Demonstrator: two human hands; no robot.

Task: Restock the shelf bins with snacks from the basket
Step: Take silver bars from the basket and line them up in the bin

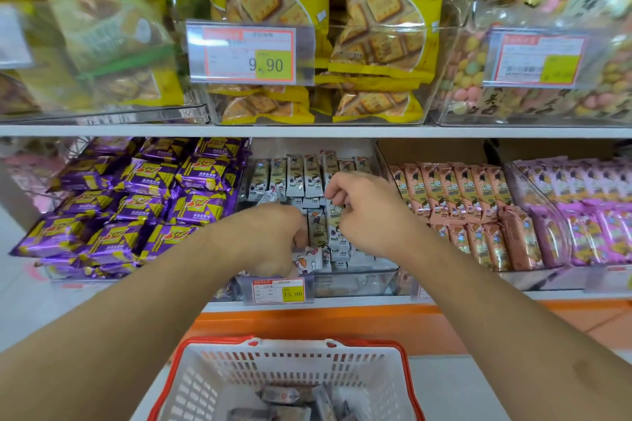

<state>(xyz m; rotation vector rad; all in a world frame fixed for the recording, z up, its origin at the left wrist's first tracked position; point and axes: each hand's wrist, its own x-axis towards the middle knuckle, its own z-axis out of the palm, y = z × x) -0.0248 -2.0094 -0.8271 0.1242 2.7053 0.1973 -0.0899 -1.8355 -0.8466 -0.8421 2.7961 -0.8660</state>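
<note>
Reaching into the middle clear bin (359,278) on the lower shelf (342,301), both arms stretched forward over the basket (284,362). Left hand (273,243) curling down at the bin's front, fingers closing around small grey-white snack packs (309,261) with a cartoon face printed on them. Right hand (366,212) hovering just behind and above, fingers bent and pinching the top of an upright grey pack (333,215) in the row. Filling that bin: more grey packs (295,178) standing on end in ranks toward the back.

Crowding the left side: a heap of purple-and-yellow wrapped snacks (136,202), lying loose and touching the bin's wall. Standing to the right: peach-coloured packs (468,202) in neat upright rows, then pink-purple packs (588,215) further right. Hanging on the bin's front lip: a price tag (278,290) reading 15.80.

Sitting on the shelf above: yellow cracker bags (376,10) in a clear bin, large brown Chinese characters across the tops, too blurred to read surely; a tag (249,55) reading 9.90 below. Beside them, pastel candies (472,72) on the right and green-yellow bags (85,27) on the left, both blurred.

Waiting below: the white basket with red rim, holding a few grey packs (290,403) at its bottom.
</note>
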